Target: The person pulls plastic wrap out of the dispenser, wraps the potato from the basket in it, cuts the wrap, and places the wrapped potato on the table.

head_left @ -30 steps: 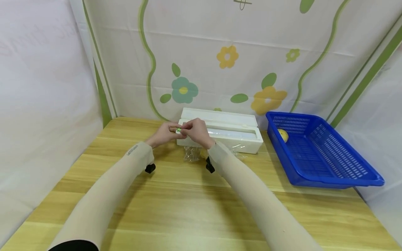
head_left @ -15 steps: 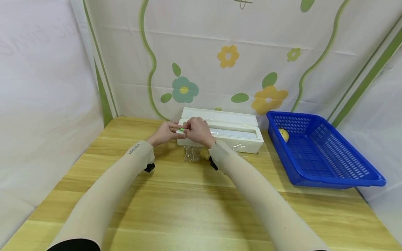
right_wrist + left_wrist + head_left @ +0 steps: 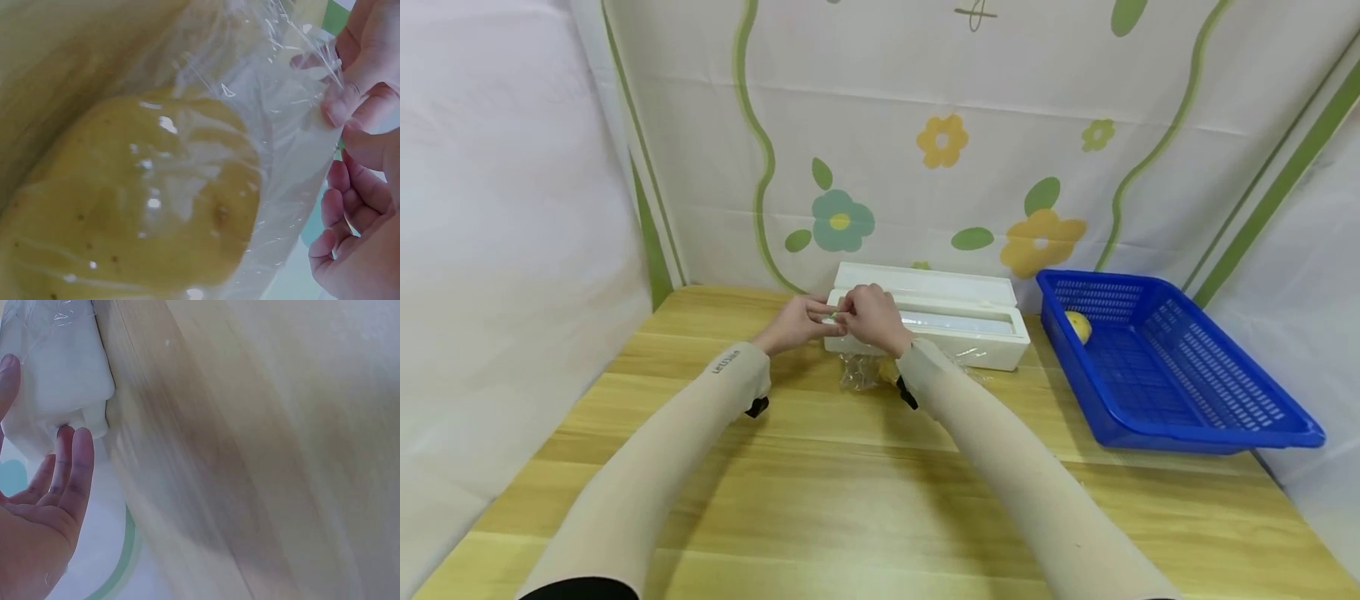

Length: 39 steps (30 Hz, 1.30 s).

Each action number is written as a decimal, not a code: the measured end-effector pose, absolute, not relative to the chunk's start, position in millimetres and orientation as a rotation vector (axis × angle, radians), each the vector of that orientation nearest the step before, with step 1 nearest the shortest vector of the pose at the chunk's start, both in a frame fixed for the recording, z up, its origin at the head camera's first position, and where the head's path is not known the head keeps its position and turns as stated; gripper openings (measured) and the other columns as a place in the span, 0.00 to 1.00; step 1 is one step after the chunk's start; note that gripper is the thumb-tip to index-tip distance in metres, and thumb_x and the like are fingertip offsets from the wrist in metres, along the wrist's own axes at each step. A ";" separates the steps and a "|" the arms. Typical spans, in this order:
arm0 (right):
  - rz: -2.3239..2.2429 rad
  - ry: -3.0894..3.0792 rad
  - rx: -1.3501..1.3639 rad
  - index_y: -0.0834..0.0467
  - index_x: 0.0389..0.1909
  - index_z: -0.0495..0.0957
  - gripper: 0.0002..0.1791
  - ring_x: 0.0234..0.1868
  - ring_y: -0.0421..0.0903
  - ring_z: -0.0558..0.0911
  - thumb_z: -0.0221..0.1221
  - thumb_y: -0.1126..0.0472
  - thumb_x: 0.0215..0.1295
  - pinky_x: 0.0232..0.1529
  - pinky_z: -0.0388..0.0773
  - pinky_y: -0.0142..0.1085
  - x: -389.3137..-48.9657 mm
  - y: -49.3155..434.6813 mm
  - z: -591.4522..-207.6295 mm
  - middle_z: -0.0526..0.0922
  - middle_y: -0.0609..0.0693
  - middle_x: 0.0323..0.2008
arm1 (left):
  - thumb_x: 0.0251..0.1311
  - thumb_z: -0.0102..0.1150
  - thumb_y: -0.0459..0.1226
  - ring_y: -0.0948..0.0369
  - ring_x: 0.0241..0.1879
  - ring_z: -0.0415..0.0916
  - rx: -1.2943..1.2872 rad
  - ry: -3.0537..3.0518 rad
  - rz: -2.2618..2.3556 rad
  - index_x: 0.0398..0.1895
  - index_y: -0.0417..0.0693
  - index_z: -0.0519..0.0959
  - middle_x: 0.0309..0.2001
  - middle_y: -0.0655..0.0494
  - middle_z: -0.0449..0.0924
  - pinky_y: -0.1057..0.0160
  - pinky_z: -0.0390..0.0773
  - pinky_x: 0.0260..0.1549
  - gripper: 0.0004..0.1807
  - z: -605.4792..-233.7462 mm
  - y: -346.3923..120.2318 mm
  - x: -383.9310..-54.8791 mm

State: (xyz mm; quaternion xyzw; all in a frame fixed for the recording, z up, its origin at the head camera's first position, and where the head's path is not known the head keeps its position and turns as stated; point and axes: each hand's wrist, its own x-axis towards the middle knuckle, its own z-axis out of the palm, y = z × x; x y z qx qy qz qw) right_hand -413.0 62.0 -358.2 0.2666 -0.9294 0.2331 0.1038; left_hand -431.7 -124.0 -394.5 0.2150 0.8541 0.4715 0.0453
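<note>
Both hands meet at the left end of a white cling-film dispenser box (image 3: pixel 955 321) at the back of the wooden table (image 3: pixel 850 483). My right hand (image 3: pixel 859 315) pinches the edge of a clear film sheet (image 3: pixel 281 125) between thumb and fingers (image 3: pixel 340 109). The film hangs down over a yellow-green fruit (image 3: pixel 144 206) that lies in front of the box (image 3: pixel 886 369). My left hand (image 3: pixel 808 318) has its fingers (image 3: pixel 69 462) straight, their tips touching the box's end corner (image 3: pixel 62 387). I see nothing held in it.
A blue plastic basket (image 3: pixel 1180 433) stands at the right with one yellow fruit (image 3: pixel 1077 325) in its far corner. Cloth walls with a flower print close in the back and both sides. Bare wood (image 3: pixel 281 456) stretches in front of the box.
A small green piece seen between the fingertips before no longer shows. The left fingers have straightened out. Both hands stay at the box's left end.
</note>
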 end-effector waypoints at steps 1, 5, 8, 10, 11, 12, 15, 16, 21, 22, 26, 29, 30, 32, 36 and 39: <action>0.673 -2.753 0.785 0.52 0.27 0.87 0.09 0.25 0.41 0.76 0.63 0.60 0.67 0.35 0.74 0.42 -413.8 61.9 -358.0 0.83 0.39 0.25 | 0.54 0.73 0.48 0.44 0.52 0.77 0.655 2.611 1.430 0.57 0.45 0.80 0.70 0.40 0.61 0.54 0.81 0.43 0.29 -393.9 -124.2 -431.6; 0.674 -2.789 0.804 0.53 0.28 0.86 0.09 0.25 0.42 0.77 0.63 0.60 0.68 0.36 0.74 0.43 -416.5 63.8 -358.0 0.82 0.41 0.26 | 0.52 0.73 0.50 0.46 0.51 0.78 0.644 2.604 1.409 0.57 0.46 0.81 0.71 0.42 0.61 0.54 0.81 0.43 0.30 -391.8 -123.7 -431.0; 0.699 -2.795 0.839 0.55 0.28 0.85 0.08 0.25 0.42 0.76 0.63 0.61 0.68 0.32 0.74 0.39 -418.6 66.9 -358.9 0.81 0.44 0.26 | 0.52 0.73 0.51 0.48 0.51 0.79 0.632 2.596 1.410 0.56 0.47 0.81 0.71 0.42 0.60 0.55 0.81 0.43 0.30 -390.7 -123.3 -429.7; 0.705 -2.796 0.858 0.57 0.29 0.84 0.07 0.24 0.43 0.76 0.63 0.61 0.67 0.28 0.74 0.37 -419.0 69.8 -358.6 0.81 0.45 0.26 | 0.52 0.73 0.51 0.48 0.51 0.78 0.635 2.596 1.409 0.56 0.46 0.81 0.71 0.42 0.60 0.55 0.81 0.43 0.30 -390.7 -122.8 -428.8; 0.700 -2.800 0.860 0.57 0.29 0.83 0.07 0.25 0.43 0.75 0.63 0.61 0.67 0.28 0.73 0.37 -418.9 71.6 -358.3 0.80 0.45 0.26 | 0.53 0.73 0.50 0.47 0.52 0.78 0.642 2.601 1.406 0.56 0.46 0.81 0.71 0.42 0.60 0.54 0.81 0.43 0.30 -390.9 -122.2 -428.4; 0.690 -2.803 0.862 0.57 0.29 0.83 0.07 0.25 0.43 0.75 0.63 0.61 0.67 0.27 0.72 0.36 -419.0 73.2 -358.1 0.80 0.45 0.26 | 0.53 0.73 0.50 0.47 0.52 0.78 0.648 2.605 1.407 0.56 0.45 0.81 0.70 0.41 0.60 0.54 0.81 0.43 0.29 -390.6 -121.7 -427.6; 0.662 -2.826 0.873 0.56 0.30 0.83 0.08 0.25 0.43 0.75 0.62 0.59 0.68 0.28 0.72 0.37 -417.8 76.5 -355.2 0.80 0.45 0.27 | 0.54 0.73 0.47 0.45 0.51 0.78 0.662 2.615 1.411 0.56 0.43 0.81 0.70 0.39 0.61 0.53 0.81 0.44 0.28 -390.2 -121.1 -426.6; 0.654 -2.836 0.875 0.56 0.30 0.83 0.08 0.26 0.43 0.75 0.62 0.58 0.68 0.29 0.72 0.37 -417.5 77.4 -354.4 0.80 0.45 0.27 | 0.54 0.73 0.47 0.45 0.51 0.78 0.661 2.620 1.411 0.56 0.43 0.81 0.69 0.39 0.62 0.53 0.80 0.44 0.28 -390.2 -121.0 -426.7; 0.640 -2.861 0.869 0.55 0.31 0.83 0.08 0.28 0.43 0.76 0.62 0.57 0.69 0.32 0.73 0.40 -417.3 81.7 -353.2 0.80 0.45 0.29 | 0.54 0.74 0.45 0.46 0.49 0.80 0.667 2.637 1.395 0.55 0.44 0.82 0.68 0.38 0.63 0.54 0.80 0.44 0.26 -389.3 -119.0 -426.1; 0.638 -2.862 0.868 0.56 0.32 0.83 0.08 0.28 0.43 0.77 0.62 0.57 0.69 0.32 0.74 0.40 -417.8 82.8 -353.6 0.80 0.45 0.29 | 0.54 0.74 0.45 0.47 0.49 0.80 0.668 2.639 1.391 0.55 0.44 0.82 0.68 0.38 0.63 0.54 0.80 0.44 0.26 -389.3 -118.7 -426.0; 0.629 -2.867 0.852 0.56 0.32 0.83 0.08 0.29 0.43 0.76 0.63 0.57 0.68 0.34 0.74 0.40 -418.4 91.1 -355.1 0.80 0.45 0.30 | 0.55 0.73 0.45 0.50 0.47 0.81 0.683 2.645 1.379 0.52 0.48 0.84 0.67 0.40 0.66 0.54 0.81 0.43 0.22 -388.8 -116.1 -425.3; 0.632 -2.871 0.831 0.56 0.32 0.82 0.08 0.30 0.44 0.77 0.63 0.56 0.67 0.35 0.73 0.40 -416.4 102.0 -354.3 0.80 0.45 0.30 | 0.55 0.73 0.44 0.52 0.43 0.82 0.706 2.638 1.393 0.50 0.48 0.86 0.64 0.42 0.70 0.56 0.81 0.39 0.20 -388.9 -114.5 -425.7; 0.634 -2.867 0.828 0.56 0.31 0.82 0.07 0.30 0.44 0.77 0.64 0.57 0.67 0.35 0.73 0.41 -415.7 106.7 -353.8 0.80 0.45 0.29 | 0.54 0.74 0.44 0.54 0.42 0.83 0.714 2.634 1.401 0.49 0.47 0.86 0.62 0.43 0.72 0.57 0.82 0.37 0.20 -388.9 -114.3 -426.0; 0.623 -2.872 0.827 0.56 0.30 0.82 0.07 0.30 0.44 0.77 0.65 0.57 0.66 0.35 0.73 0.41 -413.9 117.3 -351.9 0.80 0.45 0.28 | 0.54 0.74 0.43 0.55 0.40 0.83 0.723 2.628 1.412 0.49 0.46 0.86 0.61 0.44 0.73 0.58 0.82 0.34 0.20 -389.2 -114.0 -426.5; 0.595 -2.906 0.835 0.56 0.29 0.81 0.08 0.28 0.45 0.77 0.66 0.57 0.64 0.35 0.73 0.41 -410.0 152.4 -345.9 0.80 0.45 0.26 | 0.54 0.74 0.42 0.52 0.44 0.83 0.730 2.617 1.410 0.50 0.44 0.85 0.66 0.40 0.67 0.57 0.82 0.36 0.21 -389.1 -115.4 -425.1; 0.570 -2.935 0.818 0.56 0.28 0.80 0.08 0.26 0.45 0.76 0.66 0.58 0.64 0.33 0.73 0.42 -404.7 186.6 -341.7 0.79 0.46 0.25 | 0.55 0.73 0.42 0.48 0.47 0.81 0.742 2.611 1.414 0.51 0.43 0.84 0.69 0.37 0.62 0.57 0.82 0.38 0.22 -389.8 -118.6 -424.6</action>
